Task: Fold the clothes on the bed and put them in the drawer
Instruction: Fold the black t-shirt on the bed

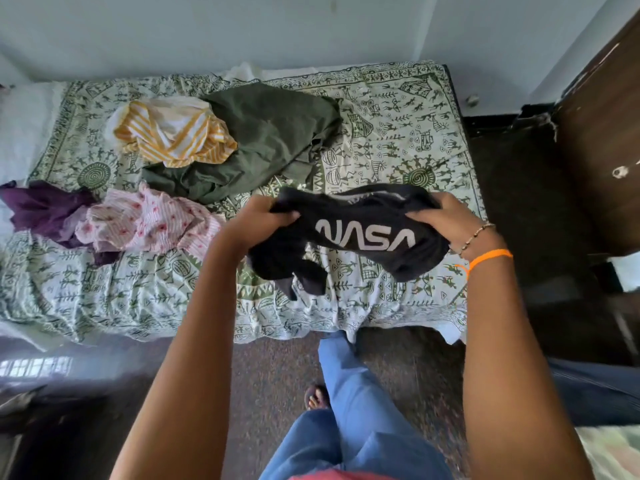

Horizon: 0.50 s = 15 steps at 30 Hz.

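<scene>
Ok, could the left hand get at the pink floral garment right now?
Probably not yet: the left hand grips the black NASA shirt together with the right hand. The pink floral garment lies uncovered nearby.

I see bare forearms | orange thread (490, 257) and bead bracelet (477, 234) on right wrist | blue trousers (356, 410) | sandal (316, 396)

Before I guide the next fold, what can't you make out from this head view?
- Drawer: not seen anywhere in the head view.
- Black NASA shirt: bunched between left hand and right hand; sleeves and hem not traceable.
- Purple garment: part hidden under the pink floral garment.
</scene>
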Each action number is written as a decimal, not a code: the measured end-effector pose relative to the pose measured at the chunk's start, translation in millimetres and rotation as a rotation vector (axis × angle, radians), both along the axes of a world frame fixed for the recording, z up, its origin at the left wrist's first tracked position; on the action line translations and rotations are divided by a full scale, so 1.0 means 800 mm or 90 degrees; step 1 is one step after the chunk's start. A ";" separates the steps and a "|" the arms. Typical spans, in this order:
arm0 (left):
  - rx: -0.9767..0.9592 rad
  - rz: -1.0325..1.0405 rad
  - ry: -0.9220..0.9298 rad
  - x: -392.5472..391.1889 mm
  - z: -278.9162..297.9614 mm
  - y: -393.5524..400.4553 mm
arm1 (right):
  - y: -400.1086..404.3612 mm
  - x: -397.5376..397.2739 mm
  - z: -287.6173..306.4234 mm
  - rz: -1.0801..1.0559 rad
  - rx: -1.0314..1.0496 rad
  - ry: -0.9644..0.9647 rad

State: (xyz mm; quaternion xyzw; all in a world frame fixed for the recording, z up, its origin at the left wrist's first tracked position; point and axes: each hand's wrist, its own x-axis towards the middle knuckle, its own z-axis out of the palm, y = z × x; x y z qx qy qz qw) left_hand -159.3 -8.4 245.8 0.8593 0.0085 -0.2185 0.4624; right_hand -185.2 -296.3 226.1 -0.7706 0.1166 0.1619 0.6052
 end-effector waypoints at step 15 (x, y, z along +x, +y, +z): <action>0.353 0.116 -0.148 0.275 -0.132 -0.080 | -0.047 0.265 -0.127 -0.034 -0.376 0.016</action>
